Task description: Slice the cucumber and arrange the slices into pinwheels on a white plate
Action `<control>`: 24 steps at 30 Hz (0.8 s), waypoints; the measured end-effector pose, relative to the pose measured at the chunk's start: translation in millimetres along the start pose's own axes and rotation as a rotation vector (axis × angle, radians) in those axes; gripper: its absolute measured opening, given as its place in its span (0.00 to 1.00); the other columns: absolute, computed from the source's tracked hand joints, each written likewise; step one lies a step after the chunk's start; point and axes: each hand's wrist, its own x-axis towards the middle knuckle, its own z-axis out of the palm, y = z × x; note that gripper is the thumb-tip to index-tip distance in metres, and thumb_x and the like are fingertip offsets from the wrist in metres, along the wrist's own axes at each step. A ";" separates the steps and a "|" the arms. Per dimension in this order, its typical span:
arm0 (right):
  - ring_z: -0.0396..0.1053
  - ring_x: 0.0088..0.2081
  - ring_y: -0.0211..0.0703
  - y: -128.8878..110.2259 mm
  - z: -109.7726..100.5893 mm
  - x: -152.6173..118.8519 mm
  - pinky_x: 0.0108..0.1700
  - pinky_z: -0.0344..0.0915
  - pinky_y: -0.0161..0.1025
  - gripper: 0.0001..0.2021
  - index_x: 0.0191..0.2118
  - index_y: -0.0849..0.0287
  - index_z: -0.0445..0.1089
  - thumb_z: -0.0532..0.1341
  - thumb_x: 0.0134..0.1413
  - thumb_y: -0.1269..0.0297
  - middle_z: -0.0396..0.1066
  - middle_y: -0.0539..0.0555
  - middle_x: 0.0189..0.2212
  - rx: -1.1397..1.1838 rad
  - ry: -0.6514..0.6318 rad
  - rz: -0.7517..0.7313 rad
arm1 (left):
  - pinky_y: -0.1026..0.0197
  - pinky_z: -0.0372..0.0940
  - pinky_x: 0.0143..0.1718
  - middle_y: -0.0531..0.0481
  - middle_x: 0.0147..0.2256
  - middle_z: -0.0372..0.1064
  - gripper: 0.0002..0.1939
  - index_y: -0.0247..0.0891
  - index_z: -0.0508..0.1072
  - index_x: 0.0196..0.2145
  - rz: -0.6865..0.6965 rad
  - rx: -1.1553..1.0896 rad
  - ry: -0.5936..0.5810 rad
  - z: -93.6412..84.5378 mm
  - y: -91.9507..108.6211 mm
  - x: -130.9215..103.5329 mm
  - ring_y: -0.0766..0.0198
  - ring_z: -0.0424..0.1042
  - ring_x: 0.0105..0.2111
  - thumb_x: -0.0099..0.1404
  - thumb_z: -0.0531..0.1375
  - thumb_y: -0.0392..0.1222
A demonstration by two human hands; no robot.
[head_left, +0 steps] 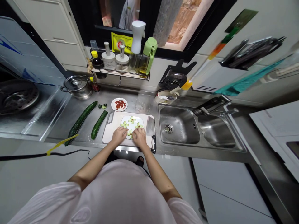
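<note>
A white plate (pixel 132 121) rests on a pale cutting board (pixel 112 130). Thin cucumber slices (pixel 132 119) are fanned on it in several flower-like groups, some with a red bit at the centre. Over the plate's near left edge, my left hand (pixel 119 135) has its fingers curled together, tips by the front group. My right hand (pixel 139 137) is bunched at the near right side, fingertips down at the same group. Whatever lies between the fingertips is too small to make out. A kitchen knife (pixel 153 143) with a black handle lies along the board's right edge.
Left of the board lie a long cucumber (pixel 82 120), a shorter cut cucumber (pixel 99 125) and cucumber scraps (pixel 102 106). Behind it sits a small plate (pixel 113 104) of red pieces. A lidded pot (pixel 77 87) stands back left; a double sink (pixel 179 141) is at right.
</note>
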 end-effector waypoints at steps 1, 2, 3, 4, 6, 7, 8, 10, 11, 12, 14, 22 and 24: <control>0.54 0.51 0.52 0.3 -1.9 -0.9 0.53 0.53 0.48 0.07 0.38 0.56 0.71 0.56 0.59 0.65 0.65 0.58 0.43 0.012 0.015 0.009 | 0.57 0.62 0.46 0.46 0.39 0.71 0.14 0.42 0.76 0.45 -0.025 -0.014 0.022 -2.6 -2.2 3.6 0.58 0.66 0.43 0.66 0.53 0.40; 0.54 0.51 0.52 0.8 -3.6 -1.9 0.53 0.54 0.48 0.07 0.38 0.56 0.71 0.56 0.59 0.65 0.65 0.57 0.43 0.024 0.031 0.018 | 0.57 0.62 0.47 0.46 0.40 0.71 0.14 0.42 0.76 0.44 -0.053 -0.028 0.046 -5.5 -4.7 7.8 0.57 0.66 0.44 0.66 0.53 0.41; 0.55 0.51 0.52 1.4 -5.2 -2.9 0.52 0.54 0.48 0.07 0.37 0.56 0.71 0.56 0.59 0.65 0.65 0.57 0.43 0.035 0.048 0.029 | 0.57 0.62 0.47 0.46 0.40 0.72 0.14 0.42 0.76 0.44 -0.084 -0.041 0.071 -8.6 -7.5 12.7 0.57 0.67 0.43 0.66 0.53 0.42; 0.55 0.51 0.52 2.2 -6.7 -4.0 0.52 0.54 0.47 0.07 0.37 0.56 0.71 0.56 0.59 0.65 0.65 0.57 0.43 0.045 0.066 0.039 | 0.57 0.62 0.47 0.46 0.40 0.72 0.14 0.42 0.76 0.43 -0.119 -0.050 0.095 -11.9 -10.6 18.3 0.57 0.67 0.43 0.66 0.53 0.42; 0.55 0.50 0.52 4.0 -9.0 -6.1 0.52 0.54 0.47 0.07 0.36 0.56 0.71 0.56 0.59 0.65 0.65 0.57 0.42 0.064 0.098 0.053 | 0.57 0.61 0.46 0.46 0.40 0.72 0.14 0.42 0.77 0.43 -0.201 -0.055 0.152 -18.6 -17.7 31.6 0.56 0.68 0.43 0.65 0.54 0.42; 0.56 0.50 0.52 4.8 -9.9 -7.1 0.52 0.54 0.47 0.07 0.36 0.56 0.71 0.56 0.59 0.65 0.65 0.57 0.42 0.072 0.114 0.056 | 0.57 0.61 0.46 0.45 0.40 0.72 0.14 0.41 0.77 0.43 -0.249 -0.051 0.181 -21.9 -21.7 39.1 0.56 0.68 0.43 0.64 0.54 0.42; 0.56 0.50 0.52 5.5 -10.8 -8.0 0.52 0.54 0.46 0.07 0.36 0.56 0.71 0.56 0.59 0.65 0.65 0.56 0.42 0.077 0.129 0.057 | 0.57 0.61 0.45 0.45 0.39 0.72 0.14 0.41 0.77 0.43 -0.300 -0.046 0.218 -25.0 -25.9 47.1 0.56 0.68 0.42 0.64 0.54 0.42; 0.56 0.50 0.52 6.4 -12.7 -9.6 0.52 0.54 0.47 0.07 0.36 0.56 0.71 0.55 0.59 0.65 0.65 0.57 0.41 0.083 0.151 0.056 | 0.57 0.60 0.45 0.44 0.38 0.72 0.14 0.39 0.77 0.42 -0.370 -0.040 0.272 -30.3 -34.7 63.8 0.55 0.68 0.41 0.63 0.54 0.42; 0.57 0.49 0.52 6.4 -13.8 -10.3 0.52 0.54 0.47 0.07 0.37 0.56 0.71 0.55 0.59 0.65 0.65 0.57 0.41 0.086 0.159 0.056 | 0.56 0.60 0.45 0.43 0.38 0.72 0.14 0.39 0.77 0.42 -0.402 -0.038 0.292 -32.6 -38.9 72.0 0.55 0.68 0.41 0.63 0.54 0.42; 0.57 0.49 0.52 6.3 -15.1 -10.8 0.52 0.54 0.47 0.07 0.37 0.56 0.71 0.55 0.60 0.65 0.65 0.57 0.41 0.091 0.167 0.056 | 0.56 0.59 0.45 0.42 0.38 0.72 0.14 0.38 0.76 0.42 -0.434 -0.037 0.306 -34.5 -42.8 80.1 0.54 0.68 0.42 0.62 0.54 0.42; 0.57 0.49 0.51 5.7 -18.2 -11.8 0.52 0.55 0.47 0.08 0.36 0.56 0.71 0.55 0.60 0.65 0.65 0.56 0.41 0.108 0.183 0.055 | 0.55 0.59 0.45 0.41 0.39 0.72 0.14 0.39 0.76 0.42 -0.502 -0.018 0.320 -37.3 -49.4 95.0 0.52 0.68 0.43 0.62 0.54 0.43; 0.58 0.48 0.51 7.2 -25.9 -15.5 0.52 0.56 0.47 0.08 0.36 0.56 0.71 0.54 0.59 0.65 0.66 0.57 0.40 0.133 0.215 0.054 | 0.49 0.58 0.44 0.36 0.42 0.72 0.12 0.40 0.77 0.37 -0.652 0.136 0.160 -39.0 -61.1 141.6 0.47 0.69 0.44 0.60 0.56 0.43; 0.58 0.48 0.51 8.5 -25.8 -16.6 0.52 0.56 0.47 0.08 0.36 0.56 0.71 0.54 0.59 0.66 0.66 0.56 0.39 0.139 0.226 0.048 | 0.48 0.57 0.44 0.36 0.42 0.72 0.12 0.40 0.78 0.38 -0.677 0.184 0.110 -38.2 -64.1 149.7 0.46 0.68 0.45 0.59 0.57 0.43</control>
